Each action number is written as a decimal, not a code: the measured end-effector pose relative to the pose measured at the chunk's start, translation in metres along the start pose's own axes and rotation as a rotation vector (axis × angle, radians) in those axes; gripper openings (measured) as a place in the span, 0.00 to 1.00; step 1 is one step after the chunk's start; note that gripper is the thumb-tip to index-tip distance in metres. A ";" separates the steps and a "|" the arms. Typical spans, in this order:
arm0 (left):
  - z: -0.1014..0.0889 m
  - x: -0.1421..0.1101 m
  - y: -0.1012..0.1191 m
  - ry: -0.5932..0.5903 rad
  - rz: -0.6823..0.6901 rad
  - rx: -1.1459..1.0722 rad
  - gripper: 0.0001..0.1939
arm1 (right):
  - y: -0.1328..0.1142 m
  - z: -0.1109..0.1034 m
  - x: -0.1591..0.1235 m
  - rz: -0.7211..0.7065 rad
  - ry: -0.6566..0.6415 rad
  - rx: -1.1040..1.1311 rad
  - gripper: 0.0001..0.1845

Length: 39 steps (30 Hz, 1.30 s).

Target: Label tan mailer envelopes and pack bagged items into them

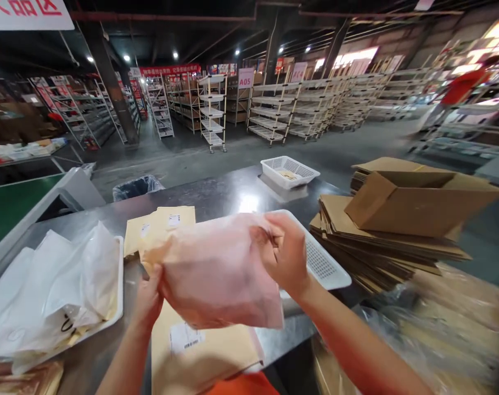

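A pale pink, soft flat bag (224, 274) is held up over the table, with a tan tint at its left corner. My left hand (150, 296) grips its left edge, thumb on the near face. At the upper right, my right hand (284, 249) pinches the bag's edge with bent fingers. What is inside the bag cannot be made out. Below it lies a tan padded envelope (208, 348) with a white barcode label. Two more labelled envelopes (179, 214) lie behind the bag, partly covered. A white perforated basket (327, 266) sits beyond my right hand.
White plastic bags (68, 280) fill a white tray (119, 285) on the left. Flattened cardboard (356, 230) and an open carton (422, 203) are stacked at right, near plastic-wrapped packs (450, 329). A small basket (290, 171) stands at the metal table's (216, 192) far end.
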<state>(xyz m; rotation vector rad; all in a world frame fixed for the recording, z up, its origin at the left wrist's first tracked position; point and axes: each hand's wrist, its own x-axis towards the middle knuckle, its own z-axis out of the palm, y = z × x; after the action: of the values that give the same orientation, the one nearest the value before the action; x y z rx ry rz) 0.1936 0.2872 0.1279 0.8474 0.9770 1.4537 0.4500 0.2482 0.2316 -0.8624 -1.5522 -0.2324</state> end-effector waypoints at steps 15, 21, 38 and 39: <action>0.000 -0.005 0.049 -0.107 1.006 0.954 0.09 | 0.025 -0.037 -0.012 0.226 -0.570 0.002 0.25; 0.005 -0.006 0.056 -0.282 0.981 1.198 0.20 | 0.034 -0.033 -0.015 0.141 -0.481 -0.251 0.24; 0.034 0.008 0.022 0.012 0.376 0.803 0.14 | 0.043 0.015 -0.056 1.062 -0.172 0.578 0.25; 0.033 0.011 0.013 0.005 0.336 0.786 0.14 | 0.045 0.015 -0.064 1.125 -0.283 0.619 0.31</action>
<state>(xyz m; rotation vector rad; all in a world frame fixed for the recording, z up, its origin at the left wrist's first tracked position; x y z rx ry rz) 0.2172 0.3013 0.1524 1.6365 1.4952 1.3358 0.4629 0.2646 0.1547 -1.1395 -1.0585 1.1532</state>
